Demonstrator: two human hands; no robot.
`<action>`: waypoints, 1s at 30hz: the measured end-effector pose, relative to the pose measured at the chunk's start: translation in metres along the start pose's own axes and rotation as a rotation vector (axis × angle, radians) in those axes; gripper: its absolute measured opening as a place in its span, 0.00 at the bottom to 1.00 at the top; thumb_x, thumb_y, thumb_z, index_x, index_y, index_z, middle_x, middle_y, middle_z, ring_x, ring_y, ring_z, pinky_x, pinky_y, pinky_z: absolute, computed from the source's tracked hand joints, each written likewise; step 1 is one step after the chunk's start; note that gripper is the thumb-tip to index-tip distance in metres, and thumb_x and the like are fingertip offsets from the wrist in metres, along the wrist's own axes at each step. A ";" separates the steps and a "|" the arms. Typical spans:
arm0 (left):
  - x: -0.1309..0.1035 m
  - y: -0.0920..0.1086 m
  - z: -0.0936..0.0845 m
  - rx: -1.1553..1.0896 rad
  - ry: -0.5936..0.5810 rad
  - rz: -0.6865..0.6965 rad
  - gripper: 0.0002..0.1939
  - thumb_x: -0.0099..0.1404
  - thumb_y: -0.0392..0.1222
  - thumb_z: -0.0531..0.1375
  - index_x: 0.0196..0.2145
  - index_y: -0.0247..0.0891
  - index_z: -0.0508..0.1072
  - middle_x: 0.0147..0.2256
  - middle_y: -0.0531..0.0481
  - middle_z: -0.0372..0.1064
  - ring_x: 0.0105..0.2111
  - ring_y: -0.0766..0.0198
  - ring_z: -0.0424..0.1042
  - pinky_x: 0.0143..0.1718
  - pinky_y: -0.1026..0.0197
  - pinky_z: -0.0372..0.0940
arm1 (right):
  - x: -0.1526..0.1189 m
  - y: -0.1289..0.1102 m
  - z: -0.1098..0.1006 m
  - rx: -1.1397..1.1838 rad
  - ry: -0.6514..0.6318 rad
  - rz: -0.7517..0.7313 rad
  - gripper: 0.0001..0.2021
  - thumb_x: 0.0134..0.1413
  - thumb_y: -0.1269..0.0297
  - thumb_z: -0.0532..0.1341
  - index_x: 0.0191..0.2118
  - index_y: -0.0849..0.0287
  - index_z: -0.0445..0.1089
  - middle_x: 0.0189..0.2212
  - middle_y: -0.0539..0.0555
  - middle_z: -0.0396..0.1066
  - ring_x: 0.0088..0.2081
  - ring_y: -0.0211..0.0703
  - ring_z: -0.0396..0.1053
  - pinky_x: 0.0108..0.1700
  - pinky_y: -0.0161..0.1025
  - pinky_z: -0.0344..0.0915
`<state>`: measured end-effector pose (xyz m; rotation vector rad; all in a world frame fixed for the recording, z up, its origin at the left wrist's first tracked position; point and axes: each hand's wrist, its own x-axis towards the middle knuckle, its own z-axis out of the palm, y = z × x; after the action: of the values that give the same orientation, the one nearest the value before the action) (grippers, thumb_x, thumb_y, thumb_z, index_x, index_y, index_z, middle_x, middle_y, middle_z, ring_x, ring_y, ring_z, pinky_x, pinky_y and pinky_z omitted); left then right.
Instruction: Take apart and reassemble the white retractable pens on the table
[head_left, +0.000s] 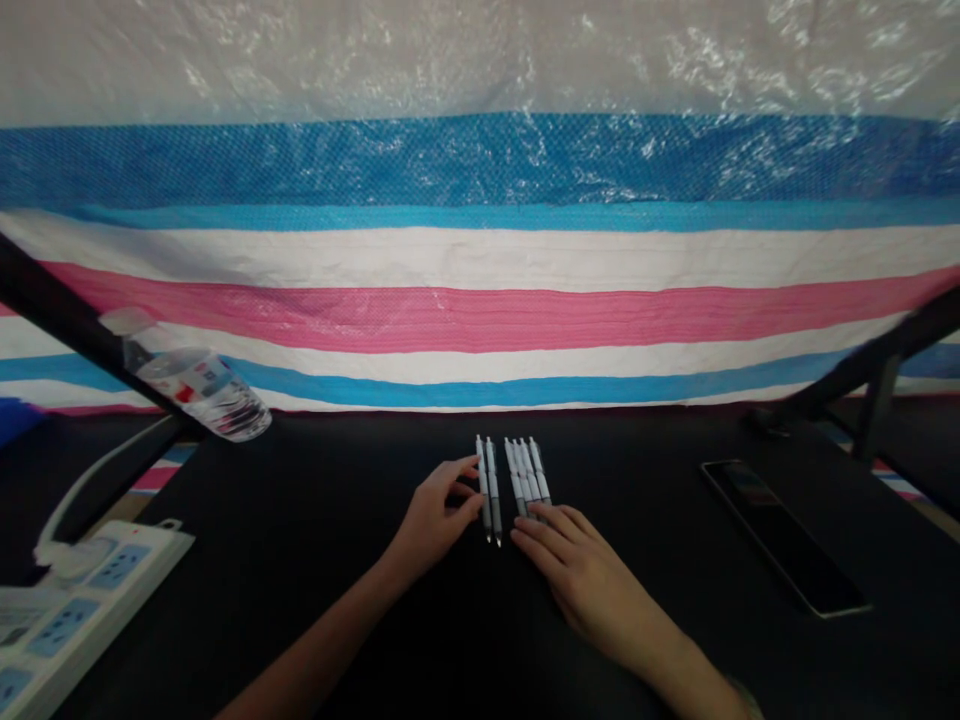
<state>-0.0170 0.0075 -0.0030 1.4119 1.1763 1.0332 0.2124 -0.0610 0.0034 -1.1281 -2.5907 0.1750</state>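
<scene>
Left hand [435, 515] loosely curved, unclenched, fingertips at the outer side of two white pens [493, 485]; right hand [581, 570], fingers relaxed and outstretched, covering the near ends of a second pen group [529, 472], both sets midway along the desk [337, 480], just in from its far edge

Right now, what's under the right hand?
White pens: their upper parts show beyond the right hand, on the black table. Their lower ends run out of sight at the fingers, so the tips can't be seen. Anything beneath the palm is covered too.
</scene>
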 end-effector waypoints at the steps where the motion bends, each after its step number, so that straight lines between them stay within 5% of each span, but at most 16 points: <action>1: -0.006 0.002 -0.001 0.059 -0.064 0.051 0.22 0.58 0.33 0.67 0.51 0.42 0.79 0.45 0.43 0.73 0.35 0.57 0.77 0.28 0.62 0.74 | 0.001 0.000 0.004 -0.047 0.017 -0.019 0.21 0.62 0.78 0.58 0.59 0.61 0.69 0.56 0.61 0.74 0.58 0.60 0.67 0.59 0.58 0.64; 7: -0.026 -0.001 0.000 0.384 -0.235 0.355 0.23 0.60 0.29 0.66 0.52 0.47 0.79 0.50 0.42 0.74 0.48 0.51 0.75 0.51 0.50 0.71 | 0.007 -0.004 0.010 -0.155 0.106 -0.110 0.07 0.66 0.76 0.60 0.44 0.61 0.75 0.44 0.58 0.78 0.47 0.53 0.72 0.56 0.53 0.67; 14: -0.029 -0.005 0.002 0.625 -0.298 0.465 0.19 0.59 0.25 0.66 0.47 0.39 0.78 0.50 0.41 0.71 0.49 0.52 0.74 0.50 0.50 0.72 | 0.004 -0.005 -0.011 0.103 0.415 -0.183 0.11 0.69 0.76 0.55 0.48 0.64 0.74 0.41 0.60 0.78 0.40 0.47 0.73 0.42 0.45 0.73; 19: -0.028 -0.010 0.006 0.652 -0.265 0.526 0.17 0.60 0.24 0.66 0.46 0.37 0.78 0.45 0.42 0.73 0.46 0.53 0.75 0.48 0.51 0.73 | -0.009 -0.008 -0.011 0.308 0.756 0.012 0.16 0.61 0.84 0.59 0.50 0.61 0.73 0.44 0.59 0.75 0.44 0.46 0.74 0.43 0.41 0.74; 26: -0.031 -0.004 0.008 0.545 -0.198 0.475 0.19 0.59 0.25 0.66 0.47 0.38 0.78 0.46 0.41 0.74 0.45 0.52 0.75 0.47 0.50 0.73 | -0.007 -0.013 -0.012 0.731 1.180 0.422 0.09 0.62 0.77 0.61 0.43 0.57 0.72 0.42 0.54 0.70 0.31 0.37 0.71 0.31 0.37 0.69; 30: -0.034 0.009 0.009 0.232 -0.061 0.180 0.19 0.61 0.34 0.68 0.50 0.39 0.78 0.41 0.44 0.76 0.36 0.56 0.77 0.41 0.52 0.74 | -0.006 -0.015 -0.014 0.977 1.205 0.505 0.05 0.63 0.73 0.63 0.40 0.55 0.68 0.40 0.50 0.68 0.29 0.35 0.71 0.33 0.37 0.66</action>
<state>-0.0127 -0.0277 0.0044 1.7455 1.1699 0.9923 0.2101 -0.0757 0.0186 -0.9589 -0.9198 0.5667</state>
